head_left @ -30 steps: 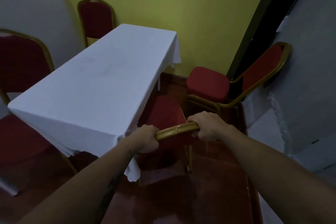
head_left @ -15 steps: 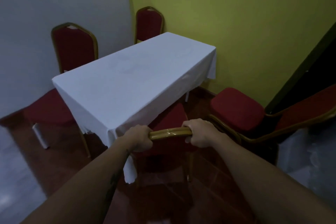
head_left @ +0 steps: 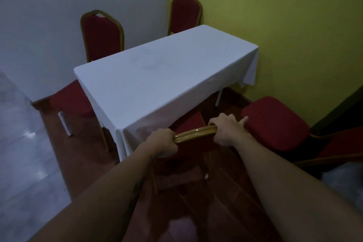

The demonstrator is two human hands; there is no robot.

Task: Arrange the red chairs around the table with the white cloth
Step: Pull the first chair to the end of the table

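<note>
Left hand (head_left: 164, 142): the gold top rail of the near chair (head_left: 195, 134) is gripped.
Right hand (head_left: 225, 130): the same rail is gripped, with one finger extended.
Chair position: the seat is tucked partly under the white-clothed table (head_left: 161, 76).
Remaining chairs: the back-left chair (head_left: 102, 35) and far-end chair (head_left: 185, 13) are set at the table; the right chair (head_left: 275, 122) is located beside the near chair.

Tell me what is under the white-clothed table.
The nearest chair pokes its red seat under the cloth; one white table leg shows. The cloth hides the rest.
</note>
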